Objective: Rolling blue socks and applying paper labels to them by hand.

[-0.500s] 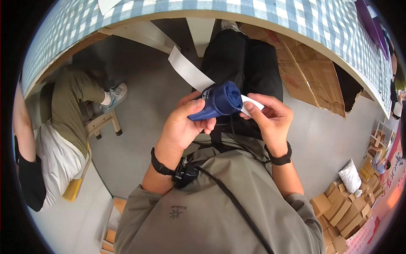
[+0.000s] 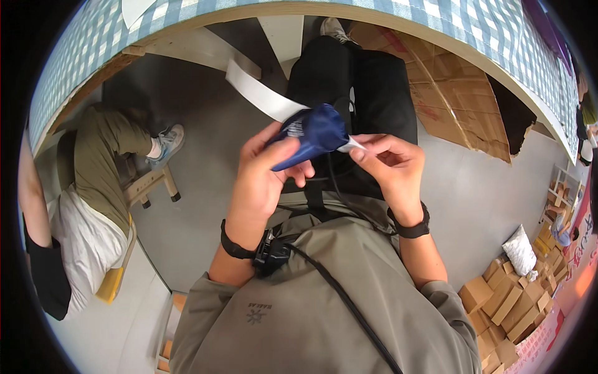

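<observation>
Above my lap, my left hand (image 2: 258, 171) is wrapped round a dark blue rolled fabric bundle (image 2: 319, 132), shiny, with small pale lettering on its side. A long white strip (image 2: 265, 98) sticks out past the bundle's far left side, gently curved. On the bundle's right, my right hand (image 2: 398, 171) pinches a short white end (image 2: 354, 144) between thumb and fingers. Whether both white parts belong to one strip is hidden by the bundle. Both wrists wear black bands.
A table with a blue-and-white checked cloth (image 2: 205, 14) curves across the far side. Under it stands a large torn cardboard sheet (image 2: 451, 93). Another person (image 2: 103, 168) sits at left beside a low wooden stool (image 2: 152, 181). Cardboard boxes (image 2: 507, 299) are piled at lower right.
The bundle has tilted, so its rolled end no longer faces me, and has shifted slightly left. The white end in my right hand looks narrower and twisted. The long strip has swung left.
</observation>
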A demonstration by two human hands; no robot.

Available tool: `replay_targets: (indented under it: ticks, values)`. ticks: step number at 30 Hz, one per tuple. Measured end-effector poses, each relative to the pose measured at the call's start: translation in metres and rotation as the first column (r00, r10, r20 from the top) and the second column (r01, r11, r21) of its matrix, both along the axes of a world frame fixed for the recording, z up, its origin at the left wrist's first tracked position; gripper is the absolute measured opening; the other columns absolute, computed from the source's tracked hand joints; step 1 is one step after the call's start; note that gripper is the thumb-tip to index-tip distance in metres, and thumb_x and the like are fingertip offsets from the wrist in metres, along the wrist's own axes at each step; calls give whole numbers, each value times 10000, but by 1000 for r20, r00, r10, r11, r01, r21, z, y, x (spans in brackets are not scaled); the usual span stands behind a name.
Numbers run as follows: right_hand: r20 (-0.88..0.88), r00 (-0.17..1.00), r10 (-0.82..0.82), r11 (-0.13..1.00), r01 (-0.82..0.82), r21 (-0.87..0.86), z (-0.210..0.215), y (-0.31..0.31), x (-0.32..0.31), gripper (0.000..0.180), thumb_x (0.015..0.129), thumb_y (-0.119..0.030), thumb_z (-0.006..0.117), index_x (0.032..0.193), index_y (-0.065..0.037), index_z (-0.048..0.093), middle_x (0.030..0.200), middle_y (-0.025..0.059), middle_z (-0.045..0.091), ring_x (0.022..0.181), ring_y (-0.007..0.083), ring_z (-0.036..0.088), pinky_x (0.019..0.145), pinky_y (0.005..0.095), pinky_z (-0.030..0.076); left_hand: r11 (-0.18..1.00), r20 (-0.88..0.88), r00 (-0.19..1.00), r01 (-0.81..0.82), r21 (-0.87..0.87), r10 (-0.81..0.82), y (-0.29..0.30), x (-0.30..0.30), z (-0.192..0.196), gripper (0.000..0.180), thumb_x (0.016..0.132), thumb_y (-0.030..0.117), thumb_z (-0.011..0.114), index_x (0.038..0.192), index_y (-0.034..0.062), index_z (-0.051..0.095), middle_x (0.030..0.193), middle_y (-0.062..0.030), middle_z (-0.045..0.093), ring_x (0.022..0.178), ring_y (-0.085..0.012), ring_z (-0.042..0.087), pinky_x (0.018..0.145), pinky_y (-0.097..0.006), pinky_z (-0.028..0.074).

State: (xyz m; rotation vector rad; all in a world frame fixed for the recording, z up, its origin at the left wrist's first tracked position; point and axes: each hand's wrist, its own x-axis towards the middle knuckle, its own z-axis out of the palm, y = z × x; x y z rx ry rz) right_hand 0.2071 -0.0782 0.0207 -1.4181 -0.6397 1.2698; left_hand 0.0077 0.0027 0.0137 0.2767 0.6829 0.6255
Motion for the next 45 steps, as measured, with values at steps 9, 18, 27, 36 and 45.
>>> replay_targets:
  ticks: [9, 18, 27, 36, 45]
  values:
    - [-143, 985, 99, 991, -110, -71, -17, 18, -14, 133, 837, 34, 708, 801, 19, 580, 808, 84, 681, 743, 110, 681, 641, 233, 577, 867, -404, 882, -11, 499, 243, -2, 11, 12, 1032, 749, 24, 749, 1511, -110, 67, 1087, -253, 626, 882, -228, 684, 745, -296, 560]
    - [-193, 977, -88, 994, 100, 54, -17, 36, -18, 286, 841, 93, 683, 1121, 69, 631, 995, 126, 712, 903, 135, 686, 795, 261, 569, 783, -327, 866, -111, 612, 378, -7, 17, 27, 1106, 705, -2, 781, 1520, -70, 37, 1111, -246, 629, 989, -228, 662, 867, -325, 546]
    - [-272, 959, -75, 995, 89, 37, -26, 33, -27, 158, 873, 16, 688, 1026, 54, 684, 916, 75, 713, 815, 80, 658, 742, 206, 523, 926, -267, 937, -123, 357, 227, -5, 11, 15, 774, 699, 19, 759, 1383, -96, 417, 1063, -192, 649, 888, -202, 682, 767, -302, 579]
    - [-38, 999, 31, 998, -30, 48, -16, 29, -33, 139, 800, 55, 744, 889, 20, 643, 846, 17, 684, 776, 43, 620, 679, 207, 497, 950, -239, 954, -105, 293, 179, -5, 12, 10, 510, 734, 1, 731, 1209, -107, 581, 898, -172, 688, 697, -198, 692, 660, -294, 596]
    - [88, 994, 57, 996, -63, 63, -9, 35, -35, 238, 766, 81, 729, 986, 25, 658, 887, 12, 677, 806, 50, 611, 705, 201, 487, 917, -243, 949, -96, 388, 202, -1, 12, 1, 418, 746, 16, 749, 1125, -90, 609, 893, -162, 685, 676, -178, 681, 625, -284, 589]
